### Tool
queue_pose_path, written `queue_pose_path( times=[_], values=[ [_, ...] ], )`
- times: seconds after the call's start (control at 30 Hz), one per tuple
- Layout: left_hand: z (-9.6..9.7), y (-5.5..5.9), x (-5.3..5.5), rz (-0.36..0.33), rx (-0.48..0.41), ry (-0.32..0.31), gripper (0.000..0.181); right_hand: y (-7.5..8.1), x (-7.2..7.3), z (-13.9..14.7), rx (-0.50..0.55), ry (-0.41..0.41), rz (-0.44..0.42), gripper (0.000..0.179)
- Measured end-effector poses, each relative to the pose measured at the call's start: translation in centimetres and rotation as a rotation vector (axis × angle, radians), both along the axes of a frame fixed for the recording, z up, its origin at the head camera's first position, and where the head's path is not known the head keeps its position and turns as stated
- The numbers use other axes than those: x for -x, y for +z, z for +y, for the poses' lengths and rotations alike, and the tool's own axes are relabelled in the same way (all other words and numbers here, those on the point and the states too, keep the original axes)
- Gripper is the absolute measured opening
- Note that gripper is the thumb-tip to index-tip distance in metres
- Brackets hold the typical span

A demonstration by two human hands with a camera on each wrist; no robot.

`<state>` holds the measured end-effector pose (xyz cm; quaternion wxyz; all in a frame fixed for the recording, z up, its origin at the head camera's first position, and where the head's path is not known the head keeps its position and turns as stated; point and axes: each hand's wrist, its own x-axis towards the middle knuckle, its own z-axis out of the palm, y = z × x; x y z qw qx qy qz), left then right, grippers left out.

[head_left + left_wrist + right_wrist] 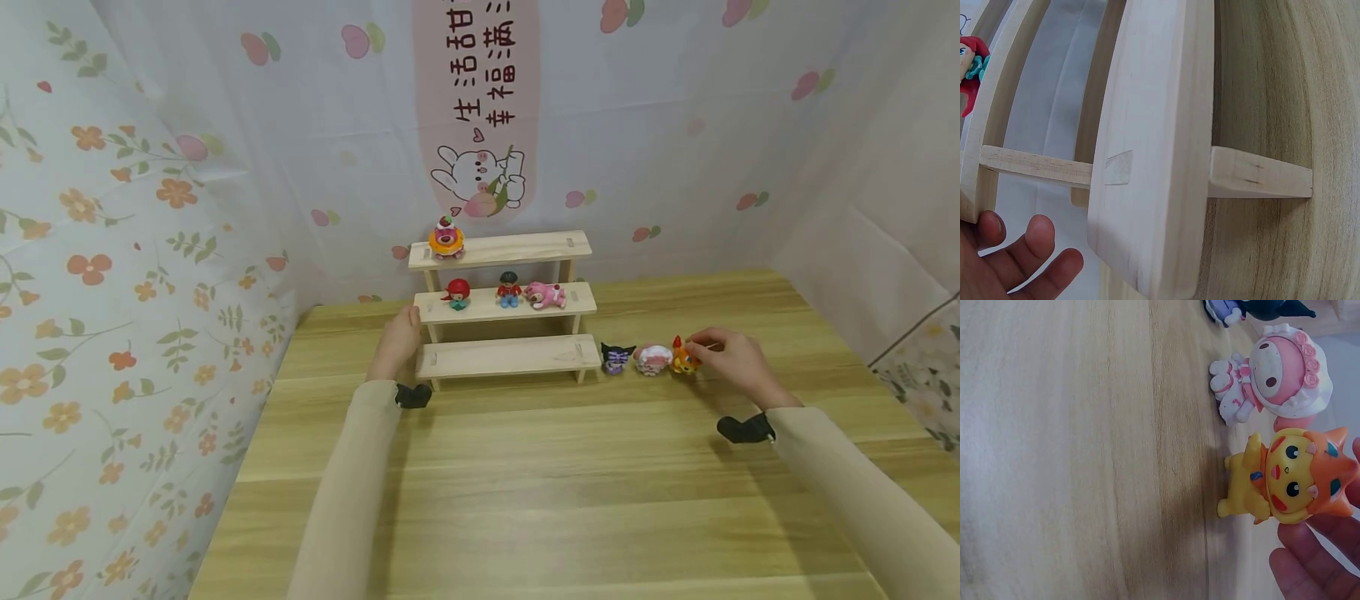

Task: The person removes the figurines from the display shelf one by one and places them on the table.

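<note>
My right hand (733, 367) pinches a yellow figurine in an orange hood (1297, 475) by its head, at the right end of a row on the table. Beside it stands a pink-and-white figurine in a frilled bonnet (1272, 378), then a purple figurine with a black hood (617, 358). My left hand (397, 343) is at the left end of a three-tier wooden display stand (506, 357). Its fingers (1040, 234) look relaxed, fingertips right at the end of the middle tier; the thumb is hidden.
On the middle tier are a red-haired figurine (457, 293), a figurine in a red jacket (508, 289) and a pink bear lying down (546, 295). Another pink bear with an orange ring (447, 239) sits on the top tier's left. A patterned cloth (300, 167) hangs behind the wooden table (525, 483).
</note>
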<state>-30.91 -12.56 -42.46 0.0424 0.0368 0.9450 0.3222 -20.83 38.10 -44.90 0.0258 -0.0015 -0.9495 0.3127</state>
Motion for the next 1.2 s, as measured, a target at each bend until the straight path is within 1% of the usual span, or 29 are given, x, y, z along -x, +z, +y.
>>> queue_pose_path(
  times=[0.23,0.43,0.53,0.77,0.9,1.0,1.2],
  values=[
    [-0.1,0.0,0.0,-0.017,-0.008,-0.013,0.05,0.2,-0.1,0.0,0.006,0.0,0.02,0.042],
    [-0.1,0.1,0.1,-0.025,-0.039,-0.007,0.052,1.1,-0.2,-0.3,0.003,0.024,0.044,0.045],
    [0.0,0.0,0.1,-0.025,-0.039,-0.006,0.051,1.8,0.0,-0.6,0.006,0.042,0.047,0.046],
    [-0.2,-0.1,0.2,-0.024,-0.042,-0.006,0.052,3.4,1.4,-2.3,-0.033,0.052,0.037,0.054],
    [-0.3,-0.2,0.3,-0.029,-0.049,-0.008,0.053,4.2,2.4,-3.6,-0.064,0.075,0.066,0.054],
    [-0.3,-0.3,0.3,-0.026,-0.052,-0.003,0.053,4.8,3.2,-4.7,-0.062,0.1,0.092,0.052],
    [-0.3,-0.2,0.2,-0.023,-0.05,0.004,0.053,5.8,4.8,-6.9,-0.025,0.125,0.087,0.048]
  ],
)
